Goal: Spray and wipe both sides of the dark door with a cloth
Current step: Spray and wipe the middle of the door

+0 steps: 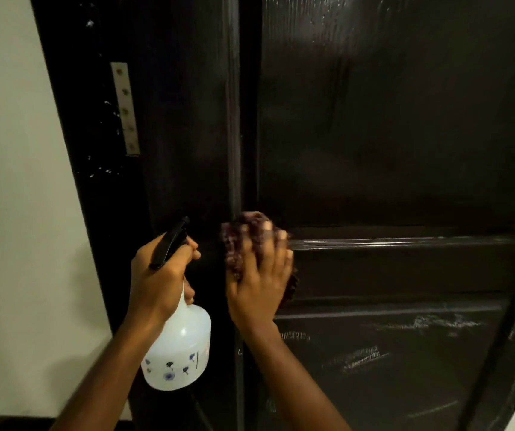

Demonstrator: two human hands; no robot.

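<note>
The dark panelled door (pixel 390 135) fills most of the head view, its upper panel glossy and wet. Whitish streaks of spray lie on its lower panel. My right hand (pixel 259 281) presses a dark red fluffy cloth (pixel 237 241) flat against the door's left stile, level with the horizontal rail between the panels; hand and cloth are motion-blurred. My left hand (pixel 159 278) grips the neck of a translucent white spray bottle (pixel 181 346) with a black trigger head, held just left of the cloth with the nozzle towards the door.
The black door frame (pixel 100 188) stands at the left with a metal hinge plate (pixel 125 110) and white splashes on it. A pale wall (pixel 16 197) lies further left. A light strip of floor or wall shows at the bottom right corner.
</note>
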